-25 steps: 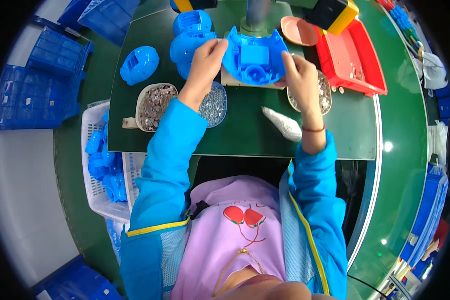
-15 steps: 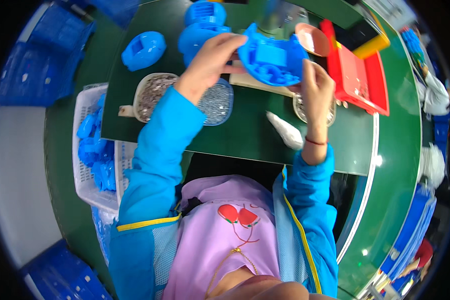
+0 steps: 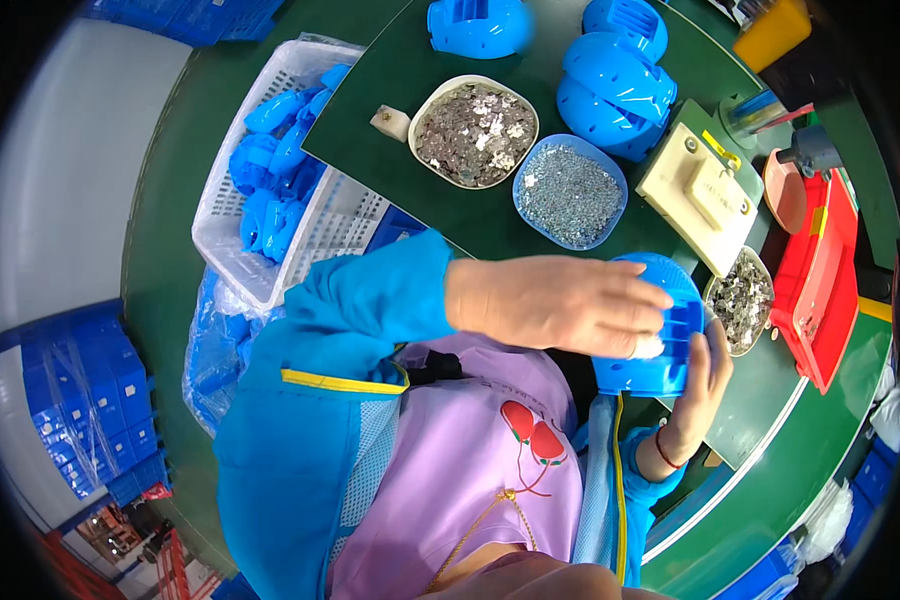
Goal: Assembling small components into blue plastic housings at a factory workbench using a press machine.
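A blue moulded plastic housing [image 3: 670, 345] is held up close to my chest, off the green table [image 3: 450, 215]. My left hand [image 3: 560, 300] lies across its left side with the fingers spread over it. My right hand [image 3: 698, 385] grips it from below and the right. A cream block-shaped fixture [image 3: 700, 195] sits on the table just beyond the housing.
A cream bowl [image 3: 475, 130] and a blue bowl [image 3: 570, 192] hold small metal pieces; a third bowl [image 3: 742, 298] stands right of the housing. More blue housings [image 3: 615, 85] lie at the back. A white basket [image 3: 280, 170] of blue parts is left, a red tray [image 3: 825, 270] right.
Both hands have lifted the blue housing off the cream fixture and brought it down toward my chest. My head has turned, shifting the whole table view.
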### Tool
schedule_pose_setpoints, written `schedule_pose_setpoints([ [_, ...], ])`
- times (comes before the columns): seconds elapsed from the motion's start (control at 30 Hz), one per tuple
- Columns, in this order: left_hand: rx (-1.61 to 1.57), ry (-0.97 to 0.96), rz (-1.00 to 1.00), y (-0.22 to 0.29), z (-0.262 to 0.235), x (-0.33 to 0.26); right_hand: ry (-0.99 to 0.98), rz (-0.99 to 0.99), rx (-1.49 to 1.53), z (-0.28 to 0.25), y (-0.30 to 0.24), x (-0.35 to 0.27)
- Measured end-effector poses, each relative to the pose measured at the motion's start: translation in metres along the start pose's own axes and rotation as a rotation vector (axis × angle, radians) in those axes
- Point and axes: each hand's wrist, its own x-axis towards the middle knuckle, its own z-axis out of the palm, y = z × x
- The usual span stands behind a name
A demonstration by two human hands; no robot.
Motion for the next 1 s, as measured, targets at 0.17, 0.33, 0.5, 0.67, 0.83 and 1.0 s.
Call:
schedule_pose_setpoints([
  [0.17,0.139,0.231,-0.576,-0.012,-0.038,-0.015,0.369,-0.023,0.31,0.027,0.017,-0.005],
  [0.33,0.384,0.373,-0.891,-0.09,-0.056,-0.102,0.421,-0.065,0.316,0.029,0.03,0.002],
  [0.5,0.421,0.13,-0.938,-0.099,-0.061,-0.089,0.375,-0.156,0.21,0.048,0.024,0.005],
  [0.67,0.487,0.284,-0.853,-0.099,-0.058,-0.092,0.397,-0.131,0.261,0.045,0.031,0.002],
  [0.83,0.12,0.584,-0.949,-0.097,-0.048,-0.09,0.409,-0.16,0.19,0.051,0.022,0.003],
  [1.0,0.191,0.633,-0.959,-0.085,-0.055,-0.103,0.388,-0.341,0.185,0.059,0.018,0.013],
])
